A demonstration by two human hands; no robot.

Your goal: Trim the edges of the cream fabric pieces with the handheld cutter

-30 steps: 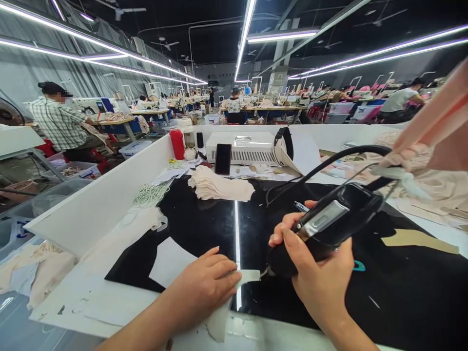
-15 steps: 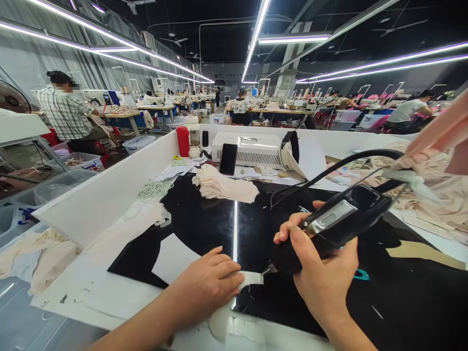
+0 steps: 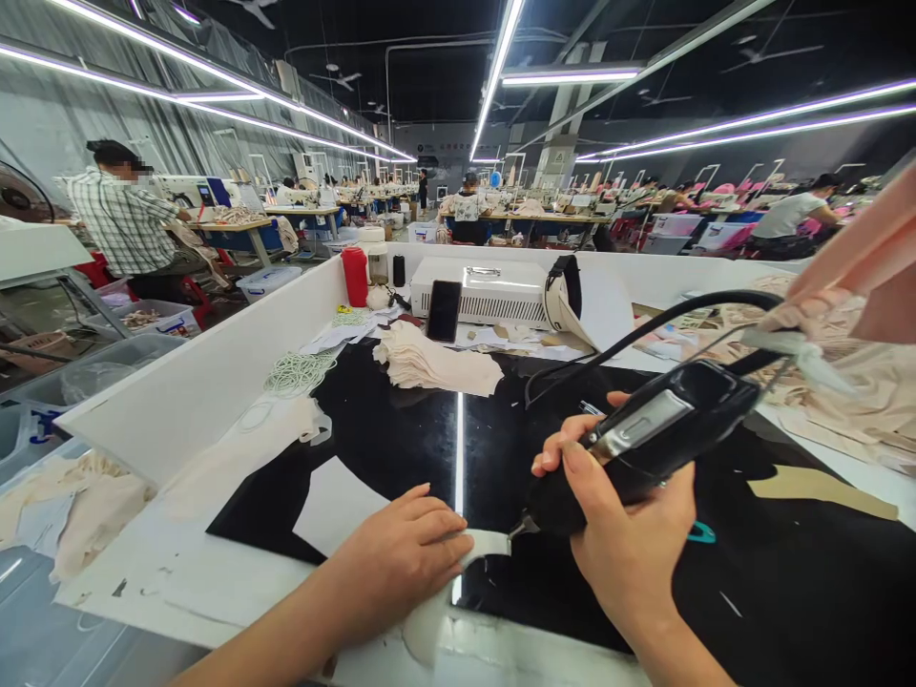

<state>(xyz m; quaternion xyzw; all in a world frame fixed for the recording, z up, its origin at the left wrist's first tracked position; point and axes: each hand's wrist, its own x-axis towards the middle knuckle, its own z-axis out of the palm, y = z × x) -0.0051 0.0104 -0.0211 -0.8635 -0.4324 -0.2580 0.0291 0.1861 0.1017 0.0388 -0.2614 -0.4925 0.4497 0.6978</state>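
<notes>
My right hand [image 3: 624,534] grips a black corded hand tool [image 3: 648,434], its metal tip touching the edge of a small pale fabric piece [image 3: 488,544] on the glossy black worktop [image 3: 386,439]. My left hand [image 3: 397,558] lies flat on that fabric piece and presses it down near the table's front edge. The tool's black cable [image 3: 665,320] arcs up and back toward the rear of the table.
A stack of cream fabric pieces [image 3: 429,363] lies mid-table, behind it a white machine box [image 3: 487,291], a phone [image 3: 444,310] and a red bottle [image 3: 356,277]. A white wall [image 3: 200,377] borders the left. Peach fabric [image 3: 859,258] hangs at right. Other people work at distant tables.
The tool tip has slid slightly along the fabric edge. The view shifted a little; both hands keep their hold.
</notes>
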